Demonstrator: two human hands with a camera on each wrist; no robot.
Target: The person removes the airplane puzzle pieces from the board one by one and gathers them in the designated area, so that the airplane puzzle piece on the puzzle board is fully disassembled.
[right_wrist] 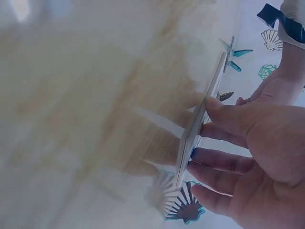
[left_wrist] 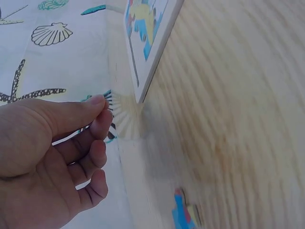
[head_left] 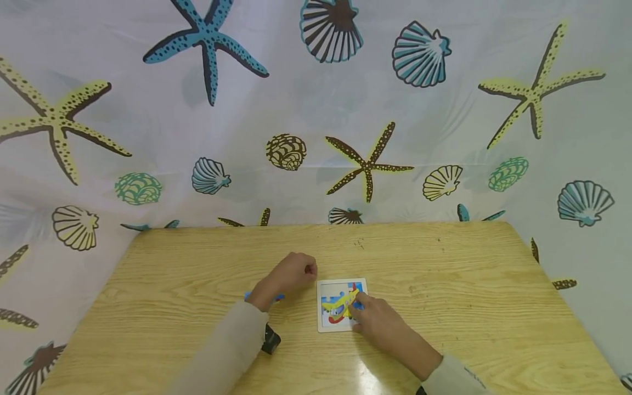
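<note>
At lower centre, the puzzle lies just right of our loosely curled, empty left hand, beneath our relaxed right hand.

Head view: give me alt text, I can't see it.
The right hand touches an unfinished plane puzzle in a white frame on a wooden table. The left hand is by the frame's upper-left corner, its wrist partly hiding loose pieces. Shell-patterned cloth hangs behind.

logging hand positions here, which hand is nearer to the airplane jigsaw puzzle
Right. The right hand touches the airplane jigsaw puzzle at its right side; the left hand is apart from it, beside its upper-left corner in the head view.
</note>
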